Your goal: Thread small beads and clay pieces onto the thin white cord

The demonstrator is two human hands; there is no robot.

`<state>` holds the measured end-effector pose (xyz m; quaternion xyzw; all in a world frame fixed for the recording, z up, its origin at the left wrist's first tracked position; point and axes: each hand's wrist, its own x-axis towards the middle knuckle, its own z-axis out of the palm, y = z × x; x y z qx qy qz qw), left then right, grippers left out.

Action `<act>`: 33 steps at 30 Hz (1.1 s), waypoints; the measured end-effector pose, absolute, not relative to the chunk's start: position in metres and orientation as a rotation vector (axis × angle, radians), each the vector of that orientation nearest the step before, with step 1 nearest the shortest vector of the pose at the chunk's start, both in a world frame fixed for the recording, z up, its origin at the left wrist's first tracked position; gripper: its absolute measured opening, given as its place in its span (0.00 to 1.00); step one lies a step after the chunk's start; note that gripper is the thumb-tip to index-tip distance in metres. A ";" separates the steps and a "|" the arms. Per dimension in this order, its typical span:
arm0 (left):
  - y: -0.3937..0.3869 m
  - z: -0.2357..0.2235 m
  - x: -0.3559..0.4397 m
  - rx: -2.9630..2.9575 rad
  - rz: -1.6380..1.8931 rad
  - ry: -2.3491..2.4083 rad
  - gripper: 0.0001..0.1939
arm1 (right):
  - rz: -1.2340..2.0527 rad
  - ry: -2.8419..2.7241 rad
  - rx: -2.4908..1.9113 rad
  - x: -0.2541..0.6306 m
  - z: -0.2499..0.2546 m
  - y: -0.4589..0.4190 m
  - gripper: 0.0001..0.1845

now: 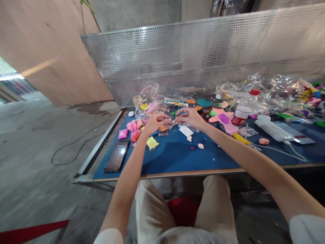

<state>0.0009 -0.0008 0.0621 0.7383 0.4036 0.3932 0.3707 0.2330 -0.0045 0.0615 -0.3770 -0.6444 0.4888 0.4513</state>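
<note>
My left hand (156, 123) and my right hand (190, 118) meet above the blue table, fingertips pinched close together. Between them is a small, shiny piece of clear plastic wrapper (173, 124), gripped from both sides; its exact shape is blurred. Below my right hand lies a white packet (186, 131) with a small white lump (189, 139) beside it. Near my left hand are soft clay packets: a yellow one (152, 143), a red one (136, 136), a magenta one (123, 134) and an orange-brown one (164, 128).
A phone (117, 156) lies at the table's left edge. To the right stand a white-and-red jar (241, 115) and a white device with a cable (274, 128). Crumpled clear bags (259, 84) and coloured clay pieces line the back, before a perforated metal panel (162, 51).
</note>
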 end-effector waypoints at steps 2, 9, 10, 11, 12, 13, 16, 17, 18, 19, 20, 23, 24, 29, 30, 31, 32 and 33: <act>0.000 0.059 0.002 1.901 1.006 1.036 0.19 | 1.262 -1.522 -0.920 0.231 0.060 -0.002 0.21; 0.000 0.052 0.002 1.884 0.937 1.044 0.14 | 1.299 -1.409 -0.891 0.232 0.060 0.008 0.23; 0.000 0.051 0.001 1.877 0.945 1.043 0.14 | 1.291 -1.415 -0.896 0.233 0.060 0.010 0.23; -0.001 0.051 0.001 1.871 0.954 1.042 0.14 | 1.287 -1.423 -0.903 0.233 0.060 0.011 0.24; -0.001 0.050 0.001 1.863 0.961 1.039 0.14 | 1.289 -1.429 -0.909 0.233 0.059 0.012 0.24; -0.002 0.049 0.002 1.855 0.965 1.033 0.15 | 1.295 -1.428 -0.911 0.232 0.058 0.012 0.24; -0.003 0.044 0.005 1.812 0.978 1.013 0.17 | 1.321 -1.389 -0.897 0.227 0.054 0.010 0.23; -0.004 0.042 0.006 1.796 0.992 1.012 0.18 | 1.330 -1.386 -0.891 0.225 0.052 0.009 0.22; -0.004 0.040 0.007 1.783 1.013 1.018 0.19 | 1.337 -1.392 -0.888 0.223 0.051 0.007 0.22; -0.004 0.038 0.007 1.779 1.035 1.027 0.19 | 1.337 -1.405 -0.887 0.221 0.050 0.006 0.21; -0.005 0.037 0.007 1.785 1.053 1.036 0.19 | 1.332 -1.424 -0.890 0.220 0.049 0.005 0.20; -0.007 0.038 0.005 1.828 1.044 1.030 0.19 | 1.291 -1.470 -0.907 0.218 0.049 0.003 0.19; -0.007 0.040 0.004 1.833 1.039 1.017 0.19 | 1.274 -1.485 -0.913 0.218 0.050 0.003 0.18; -0.003 0.059 -0.003 1.846 1.203 0.939 0.23 | 1.163 -1.618 -0.914 0.220 0.056 0.003 0.14; -0.001 0.064 -0.003 1.865 1.219 0.917 0.24 | 1.127 -1.650 -0.914 0.221 0.058 0.004 0.13; 0.001 0.069 -0.002 1.881 1.227 0.895 0.25 | 1.079 -1.682 -0.917 0.222 0.060 0.004 0.12; 0.002 0.075 -0.001 1.890 1.233 0.876 0.25 | 1.018 -1.714 -0.923 0.223 0.062 0.004 0.11; 0.003 0.080 0.001 1.899 1.238 0.861 0.26 | 0.946 -1.749 -0.933 0.223 0.064 0.004 0.09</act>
